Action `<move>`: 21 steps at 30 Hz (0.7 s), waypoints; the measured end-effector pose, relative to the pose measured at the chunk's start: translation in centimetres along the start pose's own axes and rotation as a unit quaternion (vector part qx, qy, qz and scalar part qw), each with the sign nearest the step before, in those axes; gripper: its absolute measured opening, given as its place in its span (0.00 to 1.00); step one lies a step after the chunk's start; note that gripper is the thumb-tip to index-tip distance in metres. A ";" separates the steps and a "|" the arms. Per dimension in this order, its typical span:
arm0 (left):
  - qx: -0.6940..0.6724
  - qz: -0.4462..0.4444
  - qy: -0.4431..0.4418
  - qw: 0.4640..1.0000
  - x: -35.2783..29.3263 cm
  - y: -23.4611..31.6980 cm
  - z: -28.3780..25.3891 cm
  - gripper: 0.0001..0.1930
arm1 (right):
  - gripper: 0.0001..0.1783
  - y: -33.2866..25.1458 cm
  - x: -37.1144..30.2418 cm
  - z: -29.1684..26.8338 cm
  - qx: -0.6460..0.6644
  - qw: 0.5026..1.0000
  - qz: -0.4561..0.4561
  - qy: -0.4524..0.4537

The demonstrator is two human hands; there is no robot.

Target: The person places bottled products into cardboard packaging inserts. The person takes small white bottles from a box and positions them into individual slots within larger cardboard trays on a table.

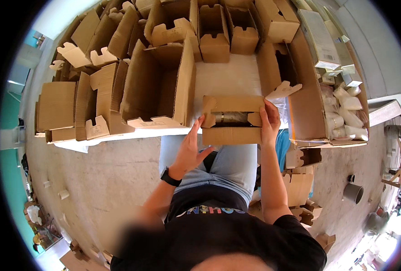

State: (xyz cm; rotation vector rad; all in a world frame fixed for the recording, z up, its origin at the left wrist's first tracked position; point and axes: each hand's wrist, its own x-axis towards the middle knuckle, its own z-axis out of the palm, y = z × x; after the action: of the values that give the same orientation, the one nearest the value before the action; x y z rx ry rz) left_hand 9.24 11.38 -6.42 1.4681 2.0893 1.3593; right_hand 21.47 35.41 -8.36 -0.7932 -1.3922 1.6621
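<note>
A small brown cardboard box is in front of me at the table's near edge. Its top flaps leave a slot in the middle, where something greyish shows that I cannot make out. My right hand grips the box's right end, thumb on top and fingers around the far corner. At the left end is my left hand, open, with its fingers stretched along the side and the thumb spread away. The left fingertips appear to touch the box's edge.
Tall open cardboard boxes crowd the white-covered table on the left and back. On the right, a large carton holds white plastic bags and long pale boxes. More cartons and a grey bucket stand on the floor.
</note>
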 end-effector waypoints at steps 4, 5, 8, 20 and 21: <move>0.019 -0.041 0.018 0.999 0.4 0.5 0.3 0.53 | 0.16 0.2 0.2 0.1 0.027 1.000 -0.013 -0.008; 0.016 -0.049 0.023 0.998 0.5 0.6 0.4 0.52 | 0.15 0.2 0.2 0.1 0.028 0.999 -0.014 -0.007; 0.018 -0.064 0.041 0.997 1.0 1.0 0.5 0.47 | 0.15 0.4 0.2 0.1 0.019 1.000 -0.015 -0.002; -0.035 -0.109 0.177 0.977 2.6 1.5 2.1 0.31 | 0.17 0.0 -0.1 0.2 0.040 0.999 0.020 0.002; -0.043 -0.119 0.192 0.973 2.9 1.6 2.5 0.30 | 0.17 -0.1 0.0 0.2 0.031 0.999 0.018 0.004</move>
State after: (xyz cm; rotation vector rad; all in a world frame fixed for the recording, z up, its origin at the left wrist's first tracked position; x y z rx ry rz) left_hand 10.48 15.24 -5.66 0.9383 2.3041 1.7147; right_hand 21.32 35.35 -8.24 -0.7928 -1.3219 1.7206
